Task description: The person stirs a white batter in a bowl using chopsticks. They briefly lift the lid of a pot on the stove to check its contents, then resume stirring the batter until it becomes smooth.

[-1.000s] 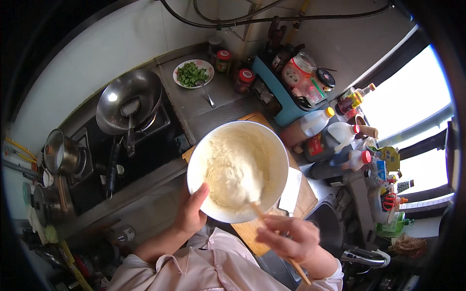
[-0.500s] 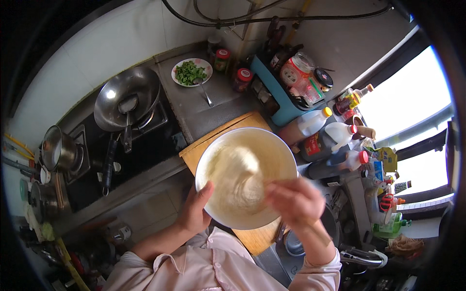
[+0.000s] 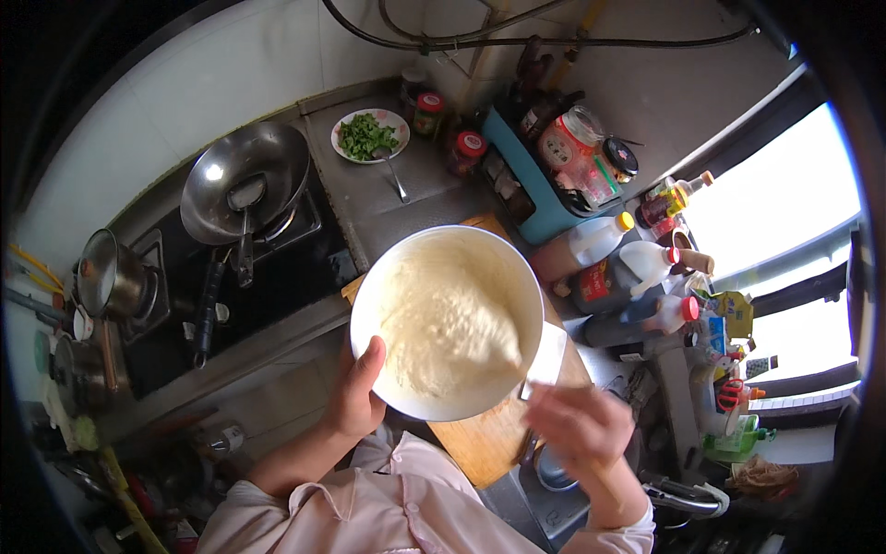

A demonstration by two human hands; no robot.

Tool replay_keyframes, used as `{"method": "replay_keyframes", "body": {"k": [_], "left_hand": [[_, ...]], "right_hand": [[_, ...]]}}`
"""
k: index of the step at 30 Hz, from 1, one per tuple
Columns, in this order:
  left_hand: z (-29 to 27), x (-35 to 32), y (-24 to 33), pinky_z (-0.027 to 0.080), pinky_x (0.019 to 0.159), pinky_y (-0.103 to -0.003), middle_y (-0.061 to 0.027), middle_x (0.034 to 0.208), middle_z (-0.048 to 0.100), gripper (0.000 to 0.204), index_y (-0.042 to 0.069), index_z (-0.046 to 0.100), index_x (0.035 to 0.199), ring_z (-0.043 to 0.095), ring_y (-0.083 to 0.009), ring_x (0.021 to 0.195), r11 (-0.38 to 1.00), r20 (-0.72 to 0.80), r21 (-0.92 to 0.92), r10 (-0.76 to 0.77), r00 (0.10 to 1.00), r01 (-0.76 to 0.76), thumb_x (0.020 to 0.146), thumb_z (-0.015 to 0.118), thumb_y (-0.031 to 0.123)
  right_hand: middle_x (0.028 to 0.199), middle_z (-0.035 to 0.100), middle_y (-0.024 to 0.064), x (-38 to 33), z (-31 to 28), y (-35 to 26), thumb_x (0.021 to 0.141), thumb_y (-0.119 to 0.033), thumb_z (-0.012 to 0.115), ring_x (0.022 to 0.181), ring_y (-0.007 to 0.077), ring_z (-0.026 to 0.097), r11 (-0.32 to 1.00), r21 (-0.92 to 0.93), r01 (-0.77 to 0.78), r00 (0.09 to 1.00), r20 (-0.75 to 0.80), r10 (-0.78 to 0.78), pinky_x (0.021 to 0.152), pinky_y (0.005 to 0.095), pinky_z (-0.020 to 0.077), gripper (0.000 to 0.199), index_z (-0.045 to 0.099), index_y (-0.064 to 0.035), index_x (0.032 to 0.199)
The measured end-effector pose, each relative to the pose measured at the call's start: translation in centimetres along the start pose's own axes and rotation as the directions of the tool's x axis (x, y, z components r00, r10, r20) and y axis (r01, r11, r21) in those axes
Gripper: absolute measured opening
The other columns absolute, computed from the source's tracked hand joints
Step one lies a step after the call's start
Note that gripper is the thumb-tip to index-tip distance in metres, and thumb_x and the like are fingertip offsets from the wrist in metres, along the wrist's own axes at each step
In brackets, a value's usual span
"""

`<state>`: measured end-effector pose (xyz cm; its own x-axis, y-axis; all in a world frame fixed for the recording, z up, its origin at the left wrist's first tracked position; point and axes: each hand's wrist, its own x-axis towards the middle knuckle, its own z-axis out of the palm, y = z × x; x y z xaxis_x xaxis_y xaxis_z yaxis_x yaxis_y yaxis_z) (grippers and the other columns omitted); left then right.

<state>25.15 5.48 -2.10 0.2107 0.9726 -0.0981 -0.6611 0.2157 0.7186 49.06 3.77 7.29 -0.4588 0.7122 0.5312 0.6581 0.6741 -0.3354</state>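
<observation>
A white bowl (image 3: 367, 305) of pale, lumpy, wet batter (image 3: 443, 323) is tilted toward me above the wooden board. My left hand (image 3: 360, 392) grips its left rim, thumb over the edge and fingers underneath. Just outside the lower right rim, my right hand (image 3: 581, 420) is curled and smeared by motion. A small metallic glint shows at its fingertips, probably a utensil's handle, but its kind is not clear. The batter bulges toward that side of the bowl.
The wooden board (image 3: 489, 443) lies beneath. A wok (image 3: 249, 157) with a ladle and a saucepan (image 3: 111, 277) sit on the stove at left. A plate of chopped greens (image 3: 369, 136) and red-lidded jars stand behind. Several bottles (image 3: 600, 235) line the right; a sink (image 3: 554, 499) is near.
The bowl has shifted slightly left and up. My right hand has moved from inside it to just outside the lower right rim, and the batter has spread out.
</observation>
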Motion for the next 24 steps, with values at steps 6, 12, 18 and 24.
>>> {"method": "replay_keyframes", "body": {"k": [6, 12, 18, 24], "left_hand": [[1.2, -0.3, -2.2, 0.039, 0.101, -0.035, -0.0143, 0.137, 0.042, 0.064, 0.004, 0.027, 0.143, 0.047, -0.0219, 0.123, 0.984, -0.059, -0.124, -0.139, 0.989, 0.131, 0.094, 0.052, 0.037], [0.3, -0.1, -1.0, 0.032, 0.108, -0.039, -0.0128, 0.142, 0.041, 0.069, 0.002, 0.026, 0.144, 0.042, -0.0227, 0.130, 0.999, -0.033, -0.022, -0.028, 0.999, 0.028, 0.096, 0.041, 0.049], [0.7, -0.2, -2.0, 0.039, 0.102, -0.036, -0.0138, 0.138, 0.042, 0.067, 0.003, 0.024, 0.143, 0.046, -0.0215, 0.125, 0.982, -0.032, -0.145, -0.123, 0.992, 0.118, 0.095, 0.050, 0.042], [0.6, 0.4, -2.2, 0.035, 0.106, -0.038, -0.0141, 0.140, 0.041, 0.070, 0.002, 0.025, 0.144, 0.043, -0.0226, 0.128, 0.996, 0.008, -0.051, -0.075, 0.997, 0.075, 0.095, 0.046, 0.048]], "right_hand": [[0.088, 0.068, 0.0103, 2.1, 1.7, 1.3, 0.071, -0.004, 0.077, 0.073, 0.0188, 0.069, 0.980, 0.200, -0.005, 0.999, -0.042, 0.013, 0.057, 0.0259, 0.0546, 0.027, 0.070, -0.0034, 0.097], [0.083, 0.068, 0.0061, 0.2, 0.1, -1.6, 0.068, -0.010, 0.081, 0.074, 0.0181, 0.069, 0.993, 0.114, -0.014, 0.998, 0.056, 0.007, 0.061, 0.0286, 0.0563, 0.022, 0.073, -0.0109, 0.089], [0.083, 0.067, 0.0091, 2.7, 0.8, 2.4, 0.071, -0.003, 0.077, 0.067, 0.0179, 0.067, 0.996, 0.086, -0.025, 0.992, -0.124, 0.036, 0.055, 0.0273, 0.0533, 0.020, 0.071, -0.0063, 0.090], [0.083, 0.067, 0.0053, 0.6, 0.5, -1.0, 0.068, -0.014, 0.081, 0.067, 0.0165, 0.067, 0.967, 0.221, 0.124, 0.986, 0.079, -0.145, 0.057, 0.0268, 0.0560, 0.028, 0.072, -0.0114, 0.094]]}}
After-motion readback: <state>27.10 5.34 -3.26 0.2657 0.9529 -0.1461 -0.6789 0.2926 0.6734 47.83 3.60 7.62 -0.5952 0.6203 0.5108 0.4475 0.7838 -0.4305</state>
